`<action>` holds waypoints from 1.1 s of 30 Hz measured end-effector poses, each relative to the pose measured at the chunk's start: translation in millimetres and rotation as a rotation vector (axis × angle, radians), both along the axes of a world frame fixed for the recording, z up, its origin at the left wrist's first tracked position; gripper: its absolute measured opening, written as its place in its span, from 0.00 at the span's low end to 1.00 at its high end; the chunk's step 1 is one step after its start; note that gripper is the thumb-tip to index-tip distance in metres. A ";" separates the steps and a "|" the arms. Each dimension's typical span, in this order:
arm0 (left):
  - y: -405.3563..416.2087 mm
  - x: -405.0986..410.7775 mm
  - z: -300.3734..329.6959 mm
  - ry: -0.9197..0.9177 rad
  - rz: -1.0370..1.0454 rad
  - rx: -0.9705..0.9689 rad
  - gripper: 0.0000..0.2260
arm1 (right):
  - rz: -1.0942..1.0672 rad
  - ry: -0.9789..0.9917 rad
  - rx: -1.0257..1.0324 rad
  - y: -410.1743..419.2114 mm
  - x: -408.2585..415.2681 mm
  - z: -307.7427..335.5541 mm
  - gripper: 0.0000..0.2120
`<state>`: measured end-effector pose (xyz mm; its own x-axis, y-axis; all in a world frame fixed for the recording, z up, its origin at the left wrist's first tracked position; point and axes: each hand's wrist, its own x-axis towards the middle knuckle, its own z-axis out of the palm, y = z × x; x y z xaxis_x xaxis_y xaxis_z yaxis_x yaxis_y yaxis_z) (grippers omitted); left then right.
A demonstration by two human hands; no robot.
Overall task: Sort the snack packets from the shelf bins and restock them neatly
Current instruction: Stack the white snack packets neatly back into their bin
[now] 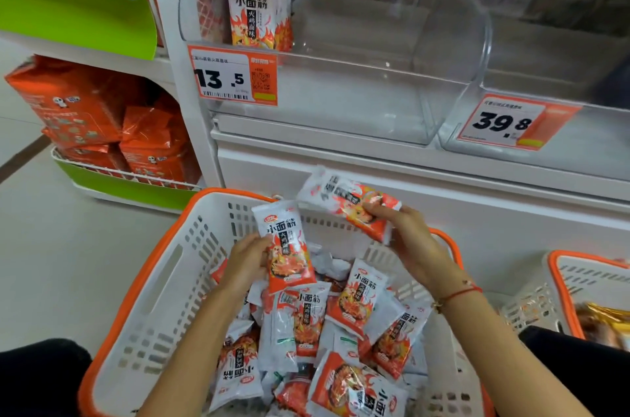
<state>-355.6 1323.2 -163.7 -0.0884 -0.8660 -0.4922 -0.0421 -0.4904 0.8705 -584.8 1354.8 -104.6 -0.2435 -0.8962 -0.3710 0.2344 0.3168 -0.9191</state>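
Left grip (250, 258): pinching one upright packet (289, 246) over the basket (160, 266).
Right grip (397, 225): fingers curled round a tilted packet (347, 202), lifted toward the clear bin (341, 99).
Slip risk: slick film, my hold is at one end only, so it could drop back.
Mix-up risk: the 39.8 bin (511, 123) sits just beside.
In the way: the bin's high front lip; a few stood packets (259, 7) at its left.

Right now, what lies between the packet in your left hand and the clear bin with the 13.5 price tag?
In the head view, only the white basket's orange rim and the white shelf base lie between the packet and the clear plastic bin.
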 end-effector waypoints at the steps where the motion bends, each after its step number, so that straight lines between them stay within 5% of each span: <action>1: 1.8 -6.4 3.9 0.056 -0.005 0.029 0.13 | -0.008 -0.064 0.013 2.1 9.5 1.1 0.06; 3: 6.1 -17.3 10.6 0.136 0.007 0.067 0.17 | 0.011 -0.045 0.045 7.8 31.5 -1.8 0.09; 8: 8.7 -25.8 25.8 0.317 0.070 0.026 0.08 | 0.028 0.280 0.032 20.8 61.5 -14.7 0.10; 13: 13.1 -25.9 27.3 0.134 0.076 -0.146 0.29 | 0.344 0.824 0.043 23.2 64.1 0.7 0.18; 17: 16.4 -24.6 35.9 0.055 0.014 -0.292 0.18 | 0.491 1.154 0.008 20.5 63.7 4.3 0.21; 20: 13.8 -24.7 52.4 0.164 -0.043 -0.313 0.13 | 0.508 0.879 -0.035 12.6 57.1 14.4 0.36; 23: 13.2 -25.7 81.2 0.223 -0.117 -0.383 0.12 | 0.522 0.517 -0.222 5.7 57.0 35.2 0.28; 31: -39.7 -8.0 155.0 0.054 0.135 -0.849 0.23 | 0.201 0.434 -0.608 -16.3 62.7 110.8 0.19; 33: -67.3 7.5 164.3 -0.116 0.249 -0.998 0.23 | 0.148 0.423 -0.730 -32.1 62.6 137.1 0.19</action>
<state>-348.1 1255.8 0.7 0.1513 -0.8721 0.4654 -0.1479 0.4455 0.8830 -522.2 1322.7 32.5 -0.0930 -0.9087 0.4070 -0.1717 -0.3880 -0.9055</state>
